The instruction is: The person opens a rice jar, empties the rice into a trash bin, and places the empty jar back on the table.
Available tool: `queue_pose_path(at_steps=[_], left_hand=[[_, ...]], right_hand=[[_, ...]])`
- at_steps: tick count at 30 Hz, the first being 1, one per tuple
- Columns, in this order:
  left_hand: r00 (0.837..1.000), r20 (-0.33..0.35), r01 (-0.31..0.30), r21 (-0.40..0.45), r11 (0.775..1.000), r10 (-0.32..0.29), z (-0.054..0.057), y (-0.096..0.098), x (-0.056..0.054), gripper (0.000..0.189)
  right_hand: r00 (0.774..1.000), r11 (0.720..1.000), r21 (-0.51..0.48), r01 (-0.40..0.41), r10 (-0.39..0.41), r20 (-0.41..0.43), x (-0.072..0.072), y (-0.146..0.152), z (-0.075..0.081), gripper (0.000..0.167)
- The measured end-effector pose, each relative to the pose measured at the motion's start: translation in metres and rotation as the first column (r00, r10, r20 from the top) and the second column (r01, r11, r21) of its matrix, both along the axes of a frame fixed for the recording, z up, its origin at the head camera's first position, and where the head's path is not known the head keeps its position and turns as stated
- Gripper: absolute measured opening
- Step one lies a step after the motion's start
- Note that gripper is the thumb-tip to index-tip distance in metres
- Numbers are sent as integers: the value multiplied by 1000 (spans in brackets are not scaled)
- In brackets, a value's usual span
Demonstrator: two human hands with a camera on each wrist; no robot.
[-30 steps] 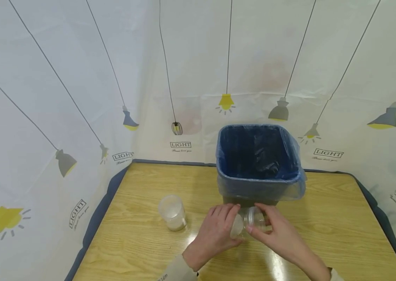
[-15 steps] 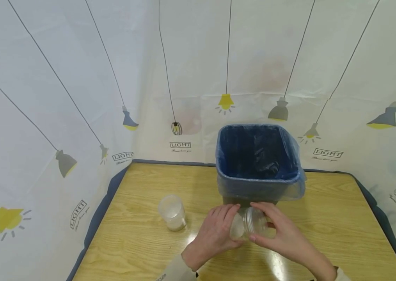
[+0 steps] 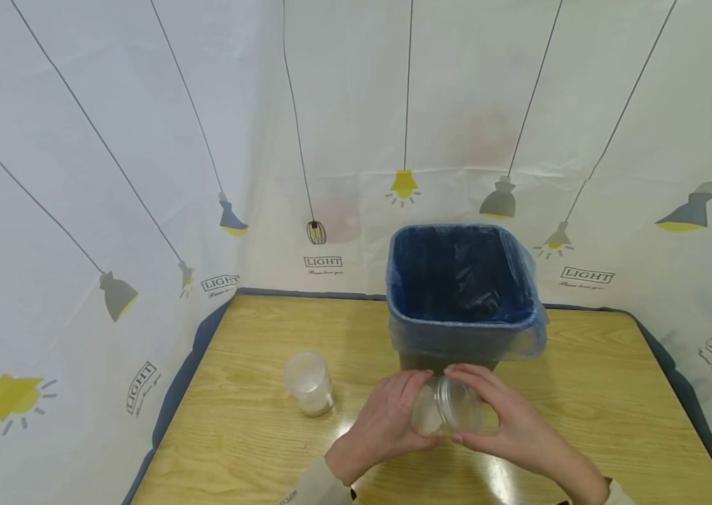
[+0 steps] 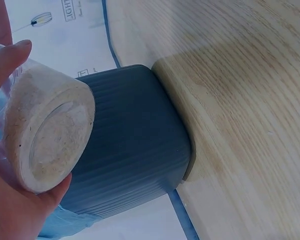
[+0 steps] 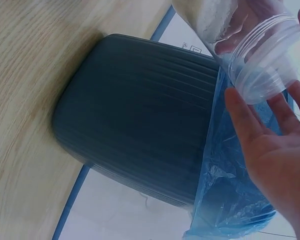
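Observation:
My left hand (image 3: 381, 417) grips a clear plastic jar (image 4: 50, 125), tilted onto its side with its bottom toward the left wrist camera. Pale beige, grainy matter shows through that bottom. At the jar's mouth, my right hand (image 3: 507, 421) holds a clear screw lid (image 5: 267, 75) between thumb and fingers. Screw rings show where jar and lid meet; whether they are fully joined I cannot tell. Both hands are just in front of a dark bin (image 5: 135, 115). Left of them, a second clear container (image 3: 309, 384) stands on the wooden table, with something pale at its bottom.
A blue bag (image 3: 469, 340) lines the bin and folds over its rim; some crumpled film shows inside. White sheeting (image 3: 330, 140) printed with lamps walls the wooden table (image 3: 236, 435) at the back and both sides.
My right hand's thumb and fingers have spread wider round the lid and shifted their grip toward the jar's mouth. The left hand and jar have stayed nearly still.

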State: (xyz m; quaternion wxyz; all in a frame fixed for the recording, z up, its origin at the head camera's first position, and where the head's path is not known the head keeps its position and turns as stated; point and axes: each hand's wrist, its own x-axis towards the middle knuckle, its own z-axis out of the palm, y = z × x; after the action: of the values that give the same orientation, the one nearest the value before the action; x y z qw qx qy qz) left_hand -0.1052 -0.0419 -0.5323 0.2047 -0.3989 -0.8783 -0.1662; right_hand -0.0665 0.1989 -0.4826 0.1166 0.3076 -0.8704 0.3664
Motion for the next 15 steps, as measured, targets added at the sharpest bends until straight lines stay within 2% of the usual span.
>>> queue_pose_path(at_steps=[4,7,11,13,15], left_hand=[[1000,14,-6,4,1000,6,0,0,1,102],[999,-21,-24,10,1000,25,-2,1,2,104],[995,-72,-63,-8,998,62,-5,4,3,108],[993,-87,-80,-26,996,77,-5,4,4,109],[991,-102,-90,-38,995,86,-5,4,4,109]], right_hand=[[1000,1000,14,-4,4,15,0,0,0,86],[990,999,21,49,-52,128,1,-3,0,90],[932,982,58,179,-189,311,3,-10,4,81],[906,972,79,222,-235,352,2,-13,6,76],[896,966,85,245,-259,360,2,-15,6,73]])
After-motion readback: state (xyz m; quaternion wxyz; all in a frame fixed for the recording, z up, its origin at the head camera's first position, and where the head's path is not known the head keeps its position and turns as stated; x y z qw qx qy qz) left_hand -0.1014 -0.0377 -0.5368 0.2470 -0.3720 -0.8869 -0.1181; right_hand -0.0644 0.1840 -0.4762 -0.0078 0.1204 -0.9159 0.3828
